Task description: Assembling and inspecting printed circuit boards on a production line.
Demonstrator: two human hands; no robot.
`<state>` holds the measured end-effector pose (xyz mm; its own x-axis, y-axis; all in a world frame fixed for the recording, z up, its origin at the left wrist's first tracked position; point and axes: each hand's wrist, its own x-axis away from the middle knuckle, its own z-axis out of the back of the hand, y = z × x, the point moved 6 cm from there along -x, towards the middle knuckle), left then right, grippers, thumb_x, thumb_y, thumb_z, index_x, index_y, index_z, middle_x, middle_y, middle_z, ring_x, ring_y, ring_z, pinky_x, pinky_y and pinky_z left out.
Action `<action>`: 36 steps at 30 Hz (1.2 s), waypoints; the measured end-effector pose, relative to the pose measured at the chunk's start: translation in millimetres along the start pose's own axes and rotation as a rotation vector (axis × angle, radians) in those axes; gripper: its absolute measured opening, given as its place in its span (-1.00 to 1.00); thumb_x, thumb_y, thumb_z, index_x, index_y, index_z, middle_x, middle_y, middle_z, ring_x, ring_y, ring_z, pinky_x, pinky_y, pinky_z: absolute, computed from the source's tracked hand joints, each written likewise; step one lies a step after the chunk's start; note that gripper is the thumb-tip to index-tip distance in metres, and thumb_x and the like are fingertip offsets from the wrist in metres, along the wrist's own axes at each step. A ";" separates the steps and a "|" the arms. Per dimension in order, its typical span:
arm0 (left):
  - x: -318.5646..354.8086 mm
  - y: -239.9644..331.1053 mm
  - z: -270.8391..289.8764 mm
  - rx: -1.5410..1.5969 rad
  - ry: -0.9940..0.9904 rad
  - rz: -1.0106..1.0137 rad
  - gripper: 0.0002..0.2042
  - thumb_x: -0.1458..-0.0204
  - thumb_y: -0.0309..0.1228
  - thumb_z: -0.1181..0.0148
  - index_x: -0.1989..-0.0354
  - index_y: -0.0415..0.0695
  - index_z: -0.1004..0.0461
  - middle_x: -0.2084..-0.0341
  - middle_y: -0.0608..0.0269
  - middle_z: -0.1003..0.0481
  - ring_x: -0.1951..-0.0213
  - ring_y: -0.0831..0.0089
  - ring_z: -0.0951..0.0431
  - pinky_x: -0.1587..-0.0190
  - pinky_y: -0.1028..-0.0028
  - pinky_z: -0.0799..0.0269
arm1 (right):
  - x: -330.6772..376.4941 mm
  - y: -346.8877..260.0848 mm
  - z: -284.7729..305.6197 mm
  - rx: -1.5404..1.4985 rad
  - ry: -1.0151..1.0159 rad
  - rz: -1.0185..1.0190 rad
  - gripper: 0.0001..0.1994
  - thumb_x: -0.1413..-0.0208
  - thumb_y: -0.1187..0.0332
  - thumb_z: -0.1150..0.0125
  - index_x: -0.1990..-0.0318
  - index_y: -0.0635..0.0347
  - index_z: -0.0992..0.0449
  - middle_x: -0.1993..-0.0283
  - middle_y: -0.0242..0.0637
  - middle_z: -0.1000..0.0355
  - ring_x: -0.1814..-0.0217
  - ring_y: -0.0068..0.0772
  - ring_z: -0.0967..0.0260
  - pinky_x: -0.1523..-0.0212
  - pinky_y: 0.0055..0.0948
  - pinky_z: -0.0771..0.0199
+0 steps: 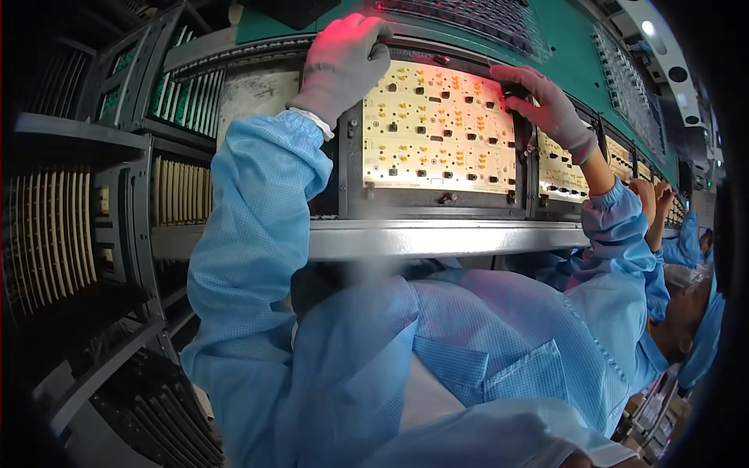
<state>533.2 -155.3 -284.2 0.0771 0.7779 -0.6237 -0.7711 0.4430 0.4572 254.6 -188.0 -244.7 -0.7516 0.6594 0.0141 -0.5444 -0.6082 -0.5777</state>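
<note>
Left hand (343, 69) curls, grip unclear; right hand (552, 111) has fingers parted. Best steady the board (434, 123) by its edges.

Before you, a circuit board (441, 132) lies in a frame (421, 207); a rail (437, 239) runs along your side. Racks (143, 210) stand left, a second board (563, 176) right, a component tray (476, 19) beyond.

Metal racks (78, 130) at left, green worktop (573, 54), silvery front rail (452, 239), white fixture (663, 51).
</note>
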 end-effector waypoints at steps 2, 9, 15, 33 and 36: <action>-4.4 12.2 11.4 -0.001 0.024 0.001 -0.77 0.07 -0.39 -0.20 0.19 -0.04 -0.53 0.33 0.13 -0.51 0.20 0.09 -0.52 0.15 0.22 -0.49 | -1.1 3.1 -3.1 0.059 -0.009 0.047 -0.48 -0.06 0.62 -0.18 -0.23 0.18 -0.39 -0.17 -0.23 -0.40 -0.16 -0.37 -0.38 -0.14 -0.42 -0.38; -9.1 20.2 15.8 0.174 -0.018 0.001 -0.73 0.01 -0.40 -0.10 0.12 -0.15 -0.51 0.22 -0.10 -0.51 0.10 -0.07 -0.47 0.04 0.11 -0.40 | -13.0 2.6 -4.9 0.044 -0.143 0.111 -0.33 -0.07 0.67 -0.14 -0.38 0.09 -0.22 -0.21 -0.24 -0.39 -0.16 -0.37 -0.39 -0.16 -0.44 -0.38; -13.1 17.1 20.4 0.123 -0.124 0.067 -0.73 -0.03 -0.37 -0.07 0.11 -0.16 -0.50 0.21 -0.10 -0.50 0.09 -0.07 -0.47 0.03 0.11 -0.39 | -15.0 4.0 -0.8 0.095 -0.153 -0.036 -0.27 -0.08 0.65 -0.14 -0.44 -0.01 -0.12 -0.17 -0.26 -0.44 -0.07 -0.45 -0.44 -0.13 -0.46 -0.40; -2.9 4.8 8.1 0.106 -0.111 0.019 -0.76 -0.06 -0.35 -0.08 0.12 -0.15 -0.48 0.17 -0.04 -0.49 0.07 -0.02 -0.46 0.01 0.15 -0.39 | -16.4 -2.0 -4.6 0.149 -0.111 -0.243 -0.25 -0.14 0.54 -0.15 -0.47 -0.05 -0.02 0.21 -0.33 -0.53 0.26 -0.56 -0.45 0.10 -0.50 -0.47; -0.3 1.9 8.0 0.114 -0.115 0.001 -0.75 -0.07 -0.36 -0.07 0.09 -0.16 -0.47 0.15 -0.03 -0.48 0.05 -0.01 -0.46 -0.01 0.16 -0.39 | -19.6 -3.6 -6.4 0.232 -0.121 -0.283 -0.25 -0.15 0.54 -0.14 -0.48 -0.06 0.01 0.22 -0.35 -0.52 0.27 -0.57 -0.45 0.12 -0.51 -0.48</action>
<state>536.8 -151.1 -278.1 0.1535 0.8212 -0.5497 -0.6951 0.4851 0.5306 273.6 -195.9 -248.1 -0.5902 0.7674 0.2507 -0.7963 -0.5022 -0.3372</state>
